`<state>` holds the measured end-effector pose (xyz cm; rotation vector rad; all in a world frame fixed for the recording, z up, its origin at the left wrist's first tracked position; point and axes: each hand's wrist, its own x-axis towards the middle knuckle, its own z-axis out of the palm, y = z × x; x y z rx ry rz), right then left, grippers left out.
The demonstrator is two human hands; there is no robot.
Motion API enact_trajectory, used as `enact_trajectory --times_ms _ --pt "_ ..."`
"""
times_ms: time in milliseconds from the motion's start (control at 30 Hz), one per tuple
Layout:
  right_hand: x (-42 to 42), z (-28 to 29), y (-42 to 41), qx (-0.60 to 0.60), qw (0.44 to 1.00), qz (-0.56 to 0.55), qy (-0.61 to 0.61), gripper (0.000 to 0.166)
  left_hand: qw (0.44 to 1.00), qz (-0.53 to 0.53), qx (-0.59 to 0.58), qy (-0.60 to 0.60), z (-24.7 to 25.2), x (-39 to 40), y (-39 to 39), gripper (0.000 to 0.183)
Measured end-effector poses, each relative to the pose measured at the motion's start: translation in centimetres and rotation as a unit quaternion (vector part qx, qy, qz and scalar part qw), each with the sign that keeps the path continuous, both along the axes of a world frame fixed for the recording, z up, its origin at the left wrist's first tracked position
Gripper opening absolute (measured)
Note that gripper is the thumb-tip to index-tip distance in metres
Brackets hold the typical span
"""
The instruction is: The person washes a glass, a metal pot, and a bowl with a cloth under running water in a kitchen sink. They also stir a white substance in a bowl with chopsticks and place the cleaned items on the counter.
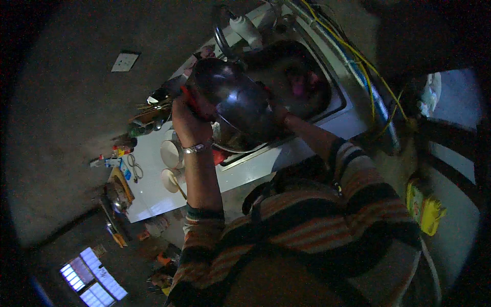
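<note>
A dark, shiny rounded metal pot or pan [230, 90] is tilted above the near-left side of the sink [339, 109]. My left hand [191, 121], with a metal bracelet at the wrist, grips its left side by a red part, a handle or a cloth. At the pot's right side is my right hand [279, 112], its fingers mostly hidden in shadow, so its grip cannot be made out. Just below the pot shows the pale rim of a metal vessel [245, 150]. The curved faucet [220, 36] rises behind the pot. Dim light hides detail in the basin.
White bowls [170, 153] and a small bowl with a utensil [168, 180] stand on the white counter [153, 199] to the left. A cable [135, 169], bottles and packets line its far-left edge. Yellow cords and a hose [360, 73] run along the right. A chair [447, 130] stands farther right.
</note>
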<state>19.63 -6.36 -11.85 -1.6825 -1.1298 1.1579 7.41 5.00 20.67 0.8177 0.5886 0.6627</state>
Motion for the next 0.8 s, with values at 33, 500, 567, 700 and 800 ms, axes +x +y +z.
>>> enact_trajectory --times_ms 33,500,567,700,800 --pt "-1.1 0.7 0.4 0.016 1.0 0.015 0.011 0.038 0.999 -0.048 0.002 -0.018 0.0 -0.2 0.5 0.021" --pt "-9.1 8.6 6.2 0.142 0.978 0.117 0.096 0.041 0.991 -0.039 -0.051 0.12 4.7 6.0 -1.6 0.029" --pt "-9.7 8.5 5.1 0.147 0.974 0.151 0.086 0.041 0.991 -0.059 -0.062 0.103 4.7 5.9 -1.6 0.03" --pt "-9.8 7.2 3.2 0.153 0.965 0.203 0.058 0.042 0.993 -0.086 -0.049 0.067 5.2 5.9 -1.9 0.024" --pt "-9.0 5.6 2.2 0.153 0.963 0.22 0.02 0.043 0.996 -0.033 -0.035 0.078 6.9 4.5 -2.2 0.019"
